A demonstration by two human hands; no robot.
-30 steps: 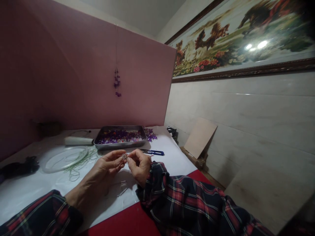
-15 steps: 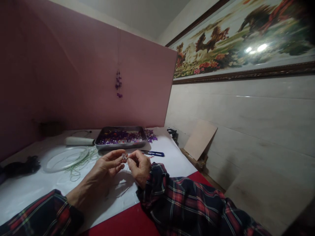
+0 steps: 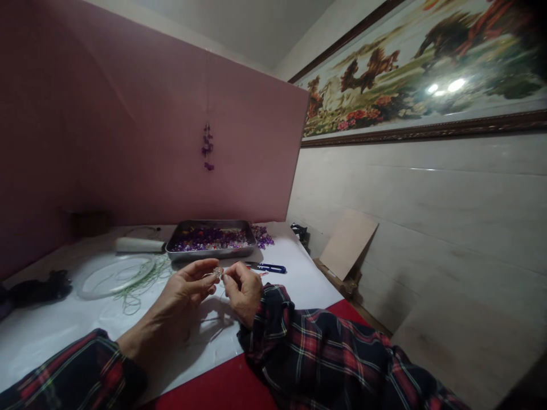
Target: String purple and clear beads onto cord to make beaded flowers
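Both hands meet over the white tabletop [image 3: 299, 287], a small clear beaded piece [image 3: 217, 272] between their fingertips.
From my remote seat I see the left hand [image 3: 182, 289] reaching in from the lower left, its forearm slanting up out of the plaid sleeve, thumb and forefinger pinching the piece, the other fingers loosely curled beneath. The right hand [image 3: 243, 291] comes in from the right with its back toward me, thumb and bent forefinger closed together at the piece's right edge; whether they grip beads or thread is too small for me to tell. The piece sits raised in front of the metal tray [image 3: 213, 254], with the blue-handled snips [image 3: 273, 268] lying just beyond the right hand.
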